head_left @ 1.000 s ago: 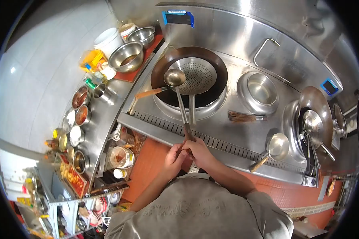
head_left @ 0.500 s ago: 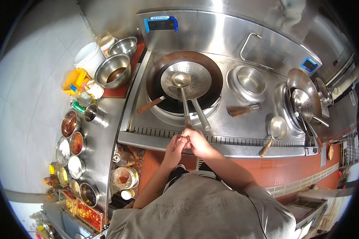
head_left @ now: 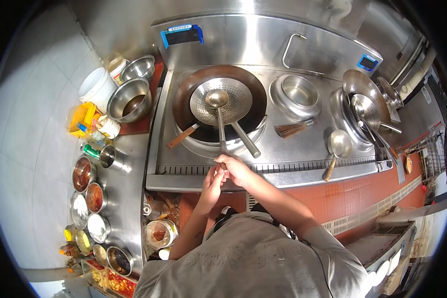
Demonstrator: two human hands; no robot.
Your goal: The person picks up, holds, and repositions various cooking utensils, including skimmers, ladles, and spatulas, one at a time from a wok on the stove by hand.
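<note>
My right hand (head_left: 234, 170) is wrapped round the wooden end of a long-handled ladle (head_left: 221, 126). Just below and to the left, my left hand (head_left: 212, 185) meets it, fingers closed about the handle's butt; part of its grip is hidden. The ladle's round bowl lies over a perforated strainer (head_left: 241, 105). That strainer sits across a large dark wok (head_left: 186, 89) on the left burner, its metal handle pointing toward me. A tool with a wooden handle (head_left: 183, 136) sticks out over the wok's left rim.
Right of the wok are a metal pot (head_left: 299, 93), a bamboo brush (head_left: 294, 129), another ladle (head_left: 339, 144) and a second wok (head_left: 357, 82). The left counter holds steel bowls (head_left: 129, 99), a white bucket (head_left: 95, 85) and several seasoning bowls (head_left: 95, 197). A slotted drain (head_left: 303, 175) edges the stove.
The view has shifted, so the stove appears further left. Both hands stay together at the ladle's handle, and its bowl is still over the strainer.
</note>
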